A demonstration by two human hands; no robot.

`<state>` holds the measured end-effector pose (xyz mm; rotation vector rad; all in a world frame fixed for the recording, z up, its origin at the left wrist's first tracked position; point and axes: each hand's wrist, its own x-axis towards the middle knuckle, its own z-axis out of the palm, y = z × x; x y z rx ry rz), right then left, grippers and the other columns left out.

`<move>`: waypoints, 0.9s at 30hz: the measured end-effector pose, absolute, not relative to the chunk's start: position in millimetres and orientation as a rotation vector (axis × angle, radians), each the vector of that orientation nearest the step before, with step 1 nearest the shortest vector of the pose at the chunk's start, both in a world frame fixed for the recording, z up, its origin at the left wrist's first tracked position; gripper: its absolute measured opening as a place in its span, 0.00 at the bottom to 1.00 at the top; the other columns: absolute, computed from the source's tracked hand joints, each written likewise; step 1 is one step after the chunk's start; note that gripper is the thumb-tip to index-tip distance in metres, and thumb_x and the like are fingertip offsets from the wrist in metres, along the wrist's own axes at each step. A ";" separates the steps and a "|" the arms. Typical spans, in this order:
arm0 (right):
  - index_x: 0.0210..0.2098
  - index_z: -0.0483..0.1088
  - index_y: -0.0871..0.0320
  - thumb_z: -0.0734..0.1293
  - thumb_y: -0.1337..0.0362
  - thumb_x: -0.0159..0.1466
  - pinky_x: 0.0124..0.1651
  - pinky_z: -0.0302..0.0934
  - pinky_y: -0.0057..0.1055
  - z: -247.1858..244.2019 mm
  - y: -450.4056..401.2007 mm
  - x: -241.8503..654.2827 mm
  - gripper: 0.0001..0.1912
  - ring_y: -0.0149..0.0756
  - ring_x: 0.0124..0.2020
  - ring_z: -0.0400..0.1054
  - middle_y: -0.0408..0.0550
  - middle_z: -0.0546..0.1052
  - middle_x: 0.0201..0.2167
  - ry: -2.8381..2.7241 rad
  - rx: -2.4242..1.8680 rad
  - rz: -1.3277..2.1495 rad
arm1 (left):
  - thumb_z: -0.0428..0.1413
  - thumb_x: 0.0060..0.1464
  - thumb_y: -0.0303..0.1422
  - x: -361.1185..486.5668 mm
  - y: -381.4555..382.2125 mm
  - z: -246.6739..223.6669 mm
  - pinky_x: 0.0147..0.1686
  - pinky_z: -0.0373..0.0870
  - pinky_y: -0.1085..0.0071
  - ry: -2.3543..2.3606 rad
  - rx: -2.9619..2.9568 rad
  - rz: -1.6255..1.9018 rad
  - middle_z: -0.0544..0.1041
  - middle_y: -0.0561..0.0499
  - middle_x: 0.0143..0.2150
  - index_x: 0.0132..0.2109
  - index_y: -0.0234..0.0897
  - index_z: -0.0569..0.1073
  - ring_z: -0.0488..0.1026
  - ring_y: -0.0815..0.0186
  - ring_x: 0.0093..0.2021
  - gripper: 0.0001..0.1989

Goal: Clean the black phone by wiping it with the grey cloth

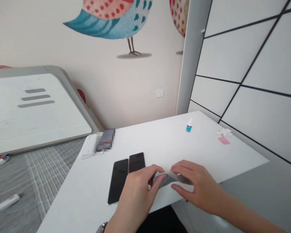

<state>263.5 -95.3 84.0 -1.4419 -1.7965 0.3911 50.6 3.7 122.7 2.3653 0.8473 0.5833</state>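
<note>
View: head camera, looking forward and down at a white table [160,142] with both hands over its near edge.

Left hand [135,197]: is pinching the left end of a pale grey flexible strip [169,178], with the fingers [155,170] closing narrowly on it. A wristwatch [102,227] is sitting on the left wrist.

Right hand [199,184]: is gripping the right end of the strip, with the fingers [184,165] lying over it and the thumb [180,192] beneath it. The grip is narrow.

Held item: the strip is bowing upward between the two hands, above the table's near edge. Its material cannot be determined from this view.

Nearby items: two black smartphones are lying flat on the table, just left of the left hand. The nearer phone [117,181] is partly hidden by that hand, and the farther phone [137,161] is sitting just beside it.

Far table area: a white power bank [88,145] and a pixelated object [105,139] are lying at the left corner. A small bottle [189,125] is standing upright near the back edge. A white tissue [224,131] is lying just behind a pink note [223,140].

Surroundings: a white tray [36,106] is leaning beside the table, above grey plaid bedding [38,168]. A white cable [6,203] is lying on the bedding.
</note>
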 end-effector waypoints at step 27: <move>0.36 0.75 0.49 0.73 0.63 0.69 0.65 0.61 0.43 90.0 -32.9 359.3 0.04 0.37 0.42 0.78 0.38 0.83 0.37 -1.654 -1.286 0.256 | 0.60 0.68 0.34 61.7 78.1 119.8 0.46 0.68 0.72 0.714 2.506 0.870 0.79 0.57 0.44 0.44 0.44 0.73 0.75 0.68 0.45 0.03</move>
